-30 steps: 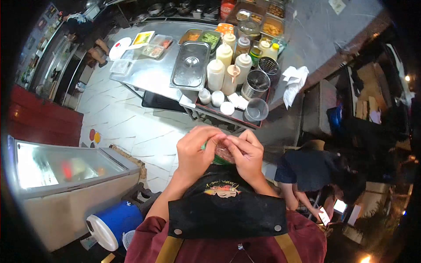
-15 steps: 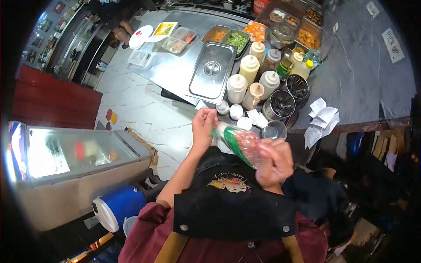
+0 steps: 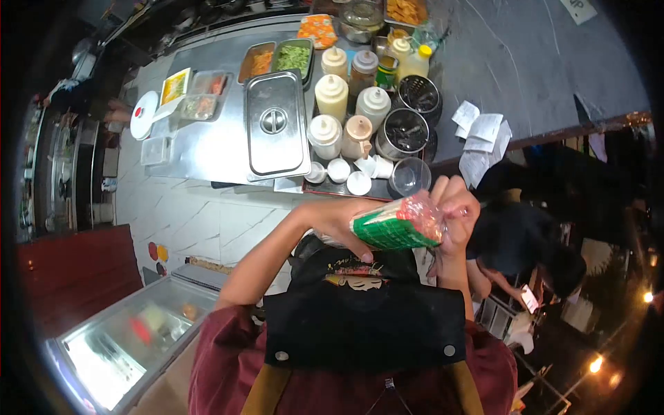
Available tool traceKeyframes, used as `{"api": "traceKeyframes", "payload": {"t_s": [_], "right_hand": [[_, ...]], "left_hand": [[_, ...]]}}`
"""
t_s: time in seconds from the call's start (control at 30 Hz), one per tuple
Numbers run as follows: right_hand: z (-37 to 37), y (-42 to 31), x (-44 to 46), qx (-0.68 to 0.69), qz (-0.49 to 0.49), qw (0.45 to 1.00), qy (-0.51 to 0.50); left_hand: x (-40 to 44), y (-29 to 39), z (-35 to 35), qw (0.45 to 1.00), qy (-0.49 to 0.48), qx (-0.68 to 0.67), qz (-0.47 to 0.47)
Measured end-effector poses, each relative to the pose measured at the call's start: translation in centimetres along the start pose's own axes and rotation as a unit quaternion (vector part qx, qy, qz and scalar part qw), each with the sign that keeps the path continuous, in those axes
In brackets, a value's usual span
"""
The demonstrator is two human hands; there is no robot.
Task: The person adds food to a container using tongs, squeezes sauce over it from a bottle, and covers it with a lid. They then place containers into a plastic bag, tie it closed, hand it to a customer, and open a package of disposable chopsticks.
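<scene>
A clear plastic packet [image 3: 394,227] with a green printed band is held up in front of the apron [image 3: 363,321]. My left hand [image 3: 342,220] is wrapped round its left end, thumb below. Pinched at the packet's right, gathered end is my right hand [image 3: 455,211]. Just beyond the packet are a clear round container [image 3: 409,176] and small white tubs [image 3: 358,182] at the counter's near edge. White squeeze bottles [image 3: 324,135] stand behind them.
A lidded steel pan [image 3: 274,122] lies on the steel table [image 3: 197,149]. Papers [image 3: 482,135] hang over the dark counter [image 3: 505,62]. A person [image 3: 519,242] with a phone is at the right. A glass-topped freezer [image 3: 131,339] is lower left.
The packet has turned so its green band faces up. My left hand has moved from pinching its tip to gripping round its end. The view has shifted.
</scene>
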State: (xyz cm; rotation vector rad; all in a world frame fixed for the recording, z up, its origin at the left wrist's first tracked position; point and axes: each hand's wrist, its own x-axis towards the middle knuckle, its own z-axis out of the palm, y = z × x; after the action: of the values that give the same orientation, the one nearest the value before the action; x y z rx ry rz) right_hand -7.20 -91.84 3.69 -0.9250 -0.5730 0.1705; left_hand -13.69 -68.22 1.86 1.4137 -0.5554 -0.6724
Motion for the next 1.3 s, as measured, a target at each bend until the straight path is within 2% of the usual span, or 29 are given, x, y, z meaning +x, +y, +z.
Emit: {"api": "traceKeyframes", "payload": {"t_s": [0.1,0.2,0.23,0.27,0.33,0.37,0.43,0.47,0.53,0.6,0.67,0.8,0.87,0.9,1.0,1.03,1.13,1.17,1.23,1.3], "right_hand": [[-0.4,1.5,-0.1,0.004,0.003,1.0,0.023],[0.6,4.1,-2.3,-0.102,0.024,0.97,0.221],[1.3,4.7,-3.3,-0.029,0.061,0.954,0.293],[1.5,5.0,-3.7,0.002,0.074,0.947,0.311],[1.4,4.3,-3.3,0.104,0.092,0.955,0.264],[1.0,4.2,-2.8,0.098,0.09,0.965,0.224],[0.4,3.6,-1.2,0.084,0.082,0.983,0.139],[0.5,2.7,-0.4,-0.016,0.039,0.988,0.145],[2.2,-0.5,1.9,-0.209,-0.043,0.964,0.159],[-0.1,-3.1,2.2,-0.394,-0.073,0.914,-0.069],[0.0,-5.1,3.2,-0.536,-0.103,0.796,-0.262],[-1.8,-3.9,2.7,-0.566,-0.162,0.757,-0.284],[-1.8,-3.3,2.1,-0.548,-0.219,0.761,-0.268],[-1.6,-3.2,1.8,-0.539,-0.247,0.763,-0.258],[-0.8,-5.3,1.1,-0.542,-0.234,0.76,-0.273],[-1.2,-5.6,1.2,-0.535,-0.196,0.77,-0.288],[-2.3,-7.4,2.4,-0.561,-0.138,0.727,-0.371],[-3.2,-7.8,2.4,-0.58,-0.132,0.703,-0.39],[-4.9,-7.1,1.9,-0.597,-0.104,0.697,-0.384],[-6.2,-5.4,1.1,-0.613,-0.067,0.695,-0.37]], "left_hand": [[0.7,-2.9,-0.4,0.995,-0.042,-0.067,-0.053],[0.0,-6.5,0.9,0.966,0.031,-0.231,-0.109],[0.0,-6.8,0.8,0.976,0.032,-0.202,-0.074],[0.0,-7.2,0.4,0.946,0.021,-0.31,-0.091],[0.1,-6.1,-0.1,0.849,0.004,-0.513,-0.128],[0.8,-5.5,-0.6,0.88,-0.021,-0.464,-0.096],[1.8,-4.2,-0.1,0.927,-0.001,-0.367,-0.081],[2.4,-3.6,-0.4,0.947,0.01,-0.314,-0.068],[2.1,-4.3,-0.7,0.944,0.022,-0.314,-0.102],[1.8,-4.2,-0.3,0.942,0.066,-0.304,-0.123],[1.4,-4.6,-0.1,0.926,0.086,-0.338,-0.142],[1.1,-5.9,0.3,0.941,0.1,-0.302,-0.114],[0.8,-5.8,0.9,0.946,0.103,-0.298,-0.068],[0.5,-5.5,1.0,0.941,0.115,-0.305,-0.091],[0.0,-6.3,0.8,0.937,0.123,-0.32,-0.066],[-0.4,-6.0,0.5,0.926,0.108,-0.346,-0.101],[-1.1,-6.4,0.0,0.898,0.133,-0.418,-0.045],[-2.7,-9.1,-0.1,0.823,0.195,-0.53,-0.061],[-3.2,-10.4,-1.4,0.802,0.129,-0.583,0.004],[-3.5,-11.3,-1.9,0.822,0.113,-0.558,-0.005]]}}
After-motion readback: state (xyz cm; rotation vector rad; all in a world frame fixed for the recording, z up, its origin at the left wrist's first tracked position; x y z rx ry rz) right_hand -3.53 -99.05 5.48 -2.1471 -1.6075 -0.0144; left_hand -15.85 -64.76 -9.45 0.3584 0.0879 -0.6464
